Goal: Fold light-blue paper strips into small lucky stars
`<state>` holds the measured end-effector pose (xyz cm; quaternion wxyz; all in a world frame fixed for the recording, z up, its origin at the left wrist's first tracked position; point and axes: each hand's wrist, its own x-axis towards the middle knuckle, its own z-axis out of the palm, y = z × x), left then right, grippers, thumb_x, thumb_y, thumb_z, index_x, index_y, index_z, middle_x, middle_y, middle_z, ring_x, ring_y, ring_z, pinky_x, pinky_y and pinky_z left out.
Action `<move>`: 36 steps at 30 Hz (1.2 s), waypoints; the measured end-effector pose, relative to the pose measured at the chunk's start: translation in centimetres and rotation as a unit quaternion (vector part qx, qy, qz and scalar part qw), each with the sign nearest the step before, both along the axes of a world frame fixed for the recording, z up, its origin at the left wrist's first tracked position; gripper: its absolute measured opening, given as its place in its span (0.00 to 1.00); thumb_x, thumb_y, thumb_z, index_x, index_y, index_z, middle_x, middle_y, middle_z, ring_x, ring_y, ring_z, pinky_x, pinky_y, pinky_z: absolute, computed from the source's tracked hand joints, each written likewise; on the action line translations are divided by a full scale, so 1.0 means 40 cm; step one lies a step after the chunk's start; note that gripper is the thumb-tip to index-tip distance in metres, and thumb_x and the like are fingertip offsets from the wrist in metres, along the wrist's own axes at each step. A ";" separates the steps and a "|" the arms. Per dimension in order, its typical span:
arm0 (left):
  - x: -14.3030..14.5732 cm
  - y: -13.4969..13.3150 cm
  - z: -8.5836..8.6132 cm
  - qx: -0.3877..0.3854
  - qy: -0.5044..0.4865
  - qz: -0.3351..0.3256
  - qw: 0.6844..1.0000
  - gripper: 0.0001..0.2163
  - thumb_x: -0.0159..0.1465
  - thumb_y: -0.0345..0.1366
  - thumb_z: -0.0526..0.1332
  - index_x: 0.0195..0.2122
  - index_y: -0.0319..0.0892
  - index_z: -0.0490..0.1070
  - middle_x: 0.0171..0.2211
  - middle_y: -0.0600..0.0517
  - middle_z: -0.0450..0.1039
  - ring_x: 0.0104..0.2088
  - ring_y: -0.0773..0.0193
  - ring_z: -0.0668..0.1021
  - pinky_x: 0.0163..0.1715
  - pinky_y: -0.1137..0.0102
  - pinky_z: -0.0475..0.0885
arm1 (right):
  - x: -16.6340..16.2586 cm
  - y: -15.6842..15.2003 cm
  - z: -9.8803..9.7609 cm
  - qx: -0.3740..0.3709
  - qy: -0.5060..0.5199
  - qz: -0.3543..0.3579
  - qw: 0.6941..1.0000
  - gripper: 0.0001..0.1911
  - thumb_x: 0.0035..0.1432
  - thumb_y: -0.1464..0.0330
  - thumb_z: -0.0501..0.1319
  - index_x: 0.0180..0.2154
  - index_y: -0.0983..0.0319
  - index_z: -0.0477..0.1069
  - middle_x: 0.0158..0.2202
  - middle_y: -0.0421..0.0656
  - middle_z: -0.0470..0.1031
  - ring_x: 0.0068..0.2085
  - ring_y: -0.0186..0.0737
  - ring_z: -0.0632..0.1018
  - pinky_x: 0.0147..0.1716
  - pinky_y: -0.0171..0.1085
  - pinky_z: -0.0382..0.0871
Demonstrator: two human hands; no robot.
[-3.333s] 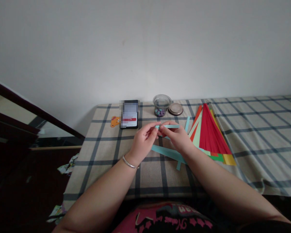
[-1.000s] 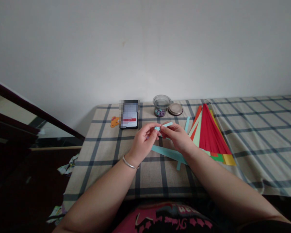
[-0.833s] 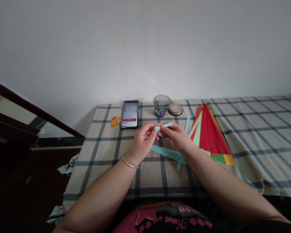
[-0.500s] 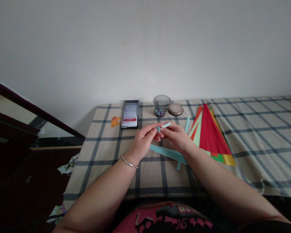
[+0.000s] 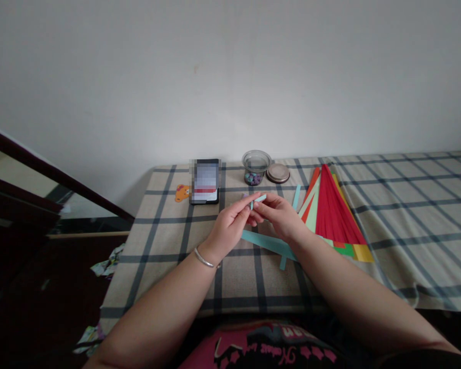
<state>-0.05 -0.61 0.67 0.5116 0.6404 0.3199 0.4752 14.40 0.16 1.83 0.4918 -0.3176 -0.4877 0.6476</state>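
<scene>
Both hands meet above the checked cloth (image 5: 165, 241) and pinch a narrow light-blue paper strip (image 5: 258, 199). My left hand (image 5: 230, 226) has a bracelet at the wrist, and its fingers are closed on the strip's folded end. My right hand (image 5: 278, 218) pinches the strip from the right, so only a short free end sticks out above the fingers. More light-blue strips (image 5: 267, 242) lie on the cloth under the hands.
A fan of red, yellow, green and orange paper strips (image 5: 332, 210) lies to the right. A phone (image 5: 205, 181), a small open clear jar (image 5: 256, 166) with small pieces and its lid (image 5: 278, 172) stand at the back. An orange bear sticker (image 5: 182, 192) is beside the phone.
The free end of the strip has grown shorter as my fingers folded it round. My left hand's fingers shifted slightly right over it. Nothing else moved.
</scene>
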 end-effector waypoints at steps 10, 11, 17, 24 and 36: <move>-0.006 0.003 -0.002 0.046 0.037 0.013 0.998 0.17 0.68 0.38 0.52 0.55 0.44 0.70 0.28 0.51 0.75 0.27 0.68 0.74 0.32 0.72 0.74 | 0.008 0.004 -0.009 0.010 0.001 0.025 1.000 0.16 0.51 0.57 0.67 0.25 0.62 0.69 0.19 0.36 0.68 0.24 0.32 0.70 0.29 0.36 0.63; -0.005 0.002 -0.002 0.046 0.037 0.018 0.998 0.16 0.68 0.38 0.52 0.55 0.44 0.70 0.29 0.51 0.76 0.27 0.68 0.74 0.32 0.72 0.74 | 0.009 0.005 -0.009 0.009 -0.001 0.018 1.000 0.16 0.50 0.57 0.68 0.25 0.62 0.69 0.19 0.36 0.69 0.24 0.32 0.70 0.29 0.36 0.63; -0.002 -0.003 0.008 0.020 -0.011 0.053 0.998 0.14 0.67 0.40 0.55 0.49 0.41 0.71 0.41 0.47 0.76 0.27 0.71 0.76 0.31 0.74 0.74 | 0.011 0.007 -0.011 -0.026 -0.016 -0.053 0.998 0.16 0.43 0.58 0.72 0.26 0.62 0.71 0.22 0.36 0.72 0.24 0.30 0.68 0.26 0.34 0.60; 0.003 0.001 -0.002 0.002 -0.036 0.053 0.998 0.11 0.64 0.41 0.60 0.42 0.40 0.68 0.35 0.51 0.74 0.27 0.71 0.77 0.29 0.75 0.74 | 0.010 0.004 -0.002 -0.055 -0.018 -0.066 0.996 0.18 0.40 0.56 0.72 0.24 0.61 0.71 0.21 0.35 0.71 0.24 0.30 0.68 0.26 0.33 0.60; 0.006 0.003 0.013 -0.038 -0.086 0.057 0.994 0.10 0.61 0.40 0.62 0.39 0.39 0.73 0.30 0.52 0.75 0.26 0.71 0.76 0.30 0.73 0.75 | 0.012 0.004 -0.012 -0.090 -0.007 -0.059 0.994 0.19 0.40 0.54 0.72 0.25 0.61 0.70 0.23 0.36 0.73 0.24 0.31 0.71 0.27 0.33 0.62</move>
